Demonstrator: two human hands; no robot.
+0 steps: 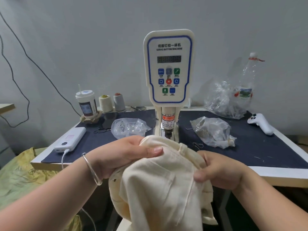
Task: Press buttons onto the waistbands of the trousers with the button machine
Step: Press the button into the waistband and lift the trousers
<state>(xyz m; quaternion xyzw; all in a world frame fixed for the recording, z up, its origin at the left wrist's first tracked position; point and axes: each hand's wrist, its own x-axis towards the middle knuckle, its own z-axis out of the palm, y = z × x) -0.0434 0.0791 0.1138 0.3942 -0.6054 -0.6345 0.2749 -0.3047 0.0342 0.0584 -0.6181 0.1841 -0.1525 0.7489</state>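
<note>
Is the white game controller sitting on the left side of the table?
No, the controller lies on the table's right side, past the button machine.

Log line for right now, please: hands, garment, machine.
left hand grips trousers | right hand grips waistband | fabric held before button machine | press not yet done

Cup [87,104], 2 spools [112,102], power bank [70,140], controller [260,123].
</note>
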